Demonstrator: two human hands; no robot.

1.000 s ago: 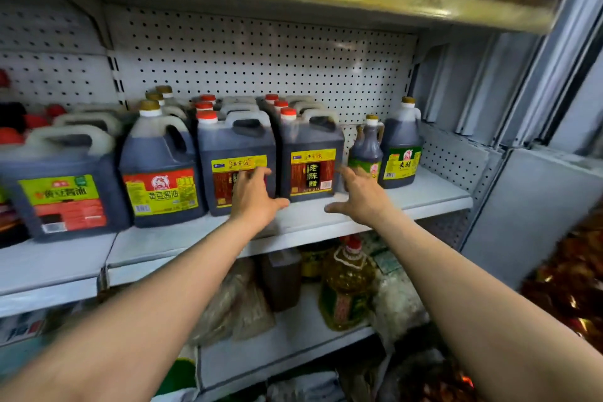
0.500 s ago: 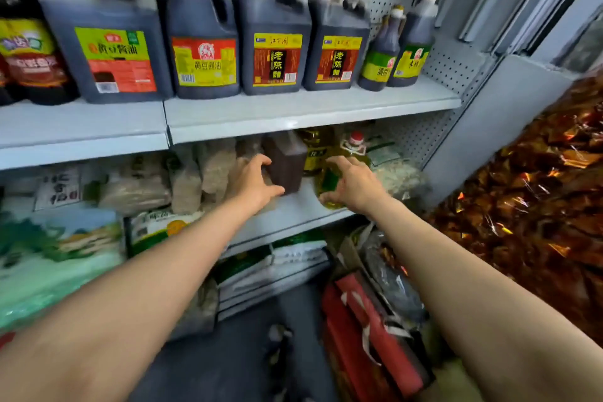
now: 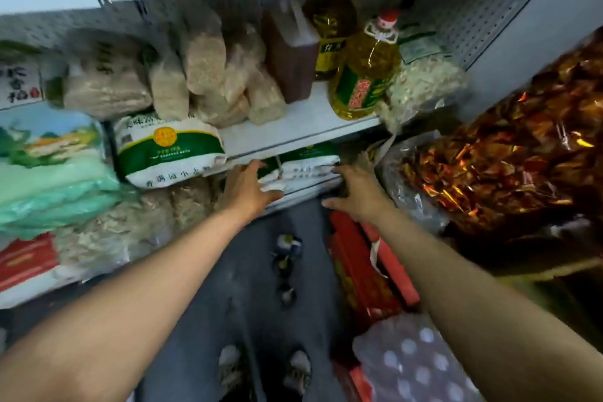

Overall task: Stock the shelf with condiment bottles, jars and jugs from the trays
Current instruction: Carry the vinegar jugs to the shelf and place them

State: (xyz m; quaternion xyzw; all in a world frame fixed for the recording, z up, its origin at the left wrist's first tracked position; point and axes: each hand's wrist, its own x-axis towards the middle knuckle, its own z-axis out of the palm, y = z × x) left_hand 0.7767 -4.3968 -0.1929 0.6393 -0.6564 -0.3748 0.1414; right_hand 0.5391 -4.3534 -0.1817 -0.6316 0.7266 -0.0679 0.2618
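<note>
Both hands reach forward and down with fingers spread and loose, holding nothing: the left hand (image 3: pixel 245 188) and the right hand (image 3: pixel 356 191) hover apart at the front edge of the lowest shelf, just in front of a flat white-and-green sack (image 3: pixel 306 163) lying there. The condiments sit farther and higher, on the shelf (image 3: pixel 293 127) above the hands: a yellow oil jug (image 3: pixel 365 75) with a red cap to the right, a dark brown jug (image 3: pixel 290 55) just left of it, and another oil bottle (image 3: pixel 331 33) behind. Clear bags of pale grain (image 3: pixel 202 72) fill the left of that shelf.
</note>
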